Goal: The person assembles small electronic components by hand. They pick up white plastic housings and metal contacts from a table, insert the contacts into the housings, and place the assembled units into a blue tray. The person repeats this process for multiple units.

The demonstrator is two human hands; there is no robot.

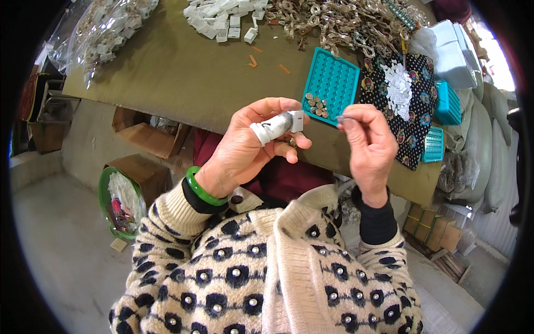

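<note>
My left hand [231,147] is closed around a short white cylinder [268,131] with a worn grey patch, lying across the fingers. At its far end sits a small white plastic housing [298,121], held between thumb and fingers. Small round metal discs [292,142] show among the lower fingers, partly hidden. To the right, my right hand [371,142] pinches a tiny pale piece [340,118] between thumb and forefinger, over the near right corner of a teal tray [340,72]. Several silvery button-shaped discs [316,105] lie in that tray's near left corner.
A patterned cloth [409,139] bears a heap of white chips [397,89]. Along the far side lie white plastic housings [221,16], tangled clear-and-gold parts [339,22] and a filled plastic bag [105,36]. More teal trays [446,103] stand right; a green basin [104,195] is on the floor.
</note>
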